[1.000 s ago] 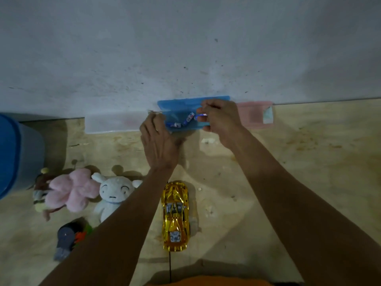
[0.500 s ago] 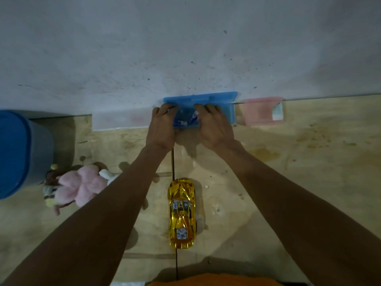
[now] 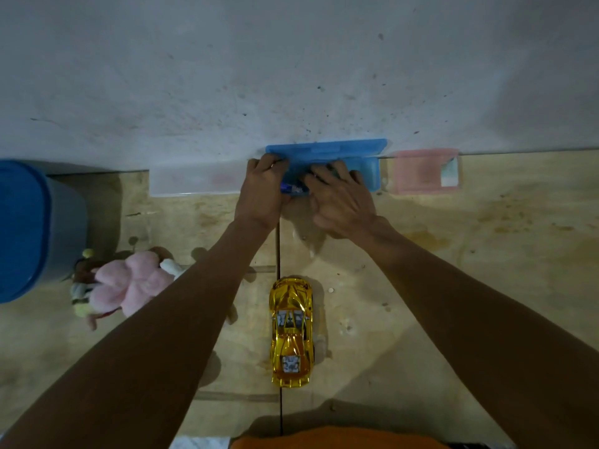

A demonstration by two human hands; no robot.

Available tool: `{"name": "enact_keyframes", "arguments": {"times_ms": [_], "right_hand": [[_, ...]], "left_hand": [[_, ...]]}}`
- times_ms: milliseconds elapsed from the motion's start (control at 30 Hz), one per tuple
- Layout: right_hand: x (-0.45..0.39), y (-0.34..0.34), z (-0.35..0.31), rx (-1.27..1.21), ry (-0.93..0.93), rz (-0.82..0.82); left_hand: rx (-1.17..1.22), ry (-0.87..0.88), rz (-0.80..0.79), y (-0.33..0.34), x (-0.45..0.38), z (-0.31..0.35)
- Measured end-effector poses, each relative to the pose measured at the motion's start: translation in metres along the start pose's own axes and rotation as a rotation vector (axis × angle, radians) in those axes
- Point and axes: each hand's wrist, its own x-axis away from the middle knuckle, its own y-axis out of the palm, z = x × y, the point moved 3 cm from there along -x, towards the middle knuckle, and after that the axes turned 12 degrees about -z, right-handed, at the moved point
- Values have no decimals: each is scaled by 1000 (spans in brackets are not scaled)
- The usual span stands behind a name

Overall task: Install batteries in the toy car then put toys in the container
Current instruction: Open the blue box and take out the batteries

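Overhead, looking down along two bare arms that reach forward to a wall.
Surface: a pale wooden counter (image 3: 453,286), stained in places, meeting a grey wall (image 3: 291,59) at its far edge.
Blue case: an open blue plastic case (image 3: 363,157) sits against the wall, its lid standing up behind it.
Batteries: small batteries (image 3: 293,188) with blue and white wrapping show inside the case, between the two hands.
Left hand: the left hand (image 3: 261,192) is at the case's left end, fingers curled over its edge and gripping it.
Right hand: the right hand (image 3: 343,202) lies over the middle of the case, fingers bent down into it; whether they pinch a battery, I cannot tell.
Toy car: a shiny gold toy car (image 3: 291,332) rests on the counter, between the forearms, well apart from the case, nose toward the wall.
Soft toys: a pink plush toy (image 3: 129,283) lies to the left with other small plush figures, partly hidden by the left forearm.
Container: a blue container (image 3: 29,228) stands at the far left edge.
Other boxes: a clear box (image 3: 194,181) sits left of the case and a pink box (image 3: 421,170) right of it, both against the wall.
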Motion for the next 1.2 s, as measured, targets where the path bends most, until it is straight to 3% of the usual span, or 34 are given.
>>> {"name": "enact_keyframes", "arguments": {"times_ms": [200,400,867,1200], "right_hand": [[-5,-2,3,-106,38,23],[-13,4,-5,-108,121,-96],[-10,6,10,63,-29,130],[7,-5,20,-82,-135,437]], "left_hand": [[1,-18,-10,0,0,2],[-10,-19,-9,-1,0,2],[-18,-24,-16,2,-1,1],[-34,-61,-40,2,1,1]]}}
